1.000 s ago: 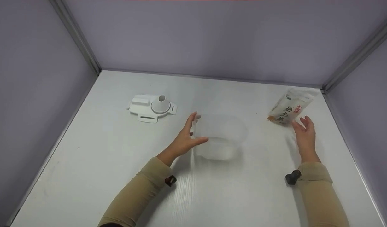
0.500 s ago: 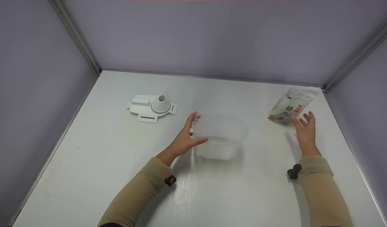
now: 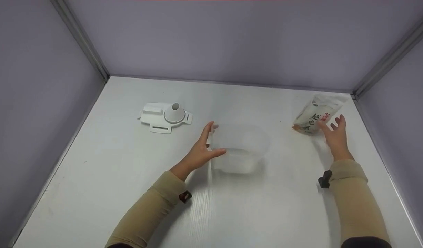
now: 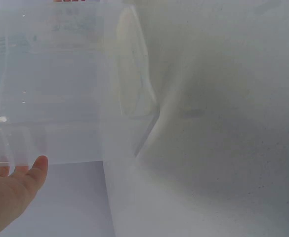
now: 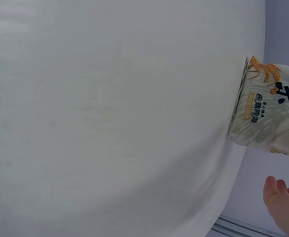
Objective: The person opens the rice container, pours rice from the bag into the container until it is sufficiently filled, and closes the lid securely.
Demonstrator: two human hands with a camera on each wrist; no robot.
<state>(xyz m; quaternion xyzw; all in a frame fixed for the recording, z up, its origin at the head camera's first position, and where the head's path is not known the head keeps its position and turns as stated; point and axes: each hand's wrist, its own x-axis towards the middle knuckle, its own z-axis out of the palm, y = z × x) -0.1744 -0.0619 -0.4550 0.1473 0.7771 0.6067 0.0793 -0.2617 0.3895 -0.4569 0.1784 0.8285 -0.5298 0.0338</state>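
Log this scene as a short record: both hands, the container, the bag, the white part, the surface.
Left hand: holds the left end of the clear container, thumb on the near side
Right hand: beside the printed bag, holding nothing; right wrist view shows a gap
Printed bag: standing, back right
White part: back left, cone upward, untouched
Surface: white table
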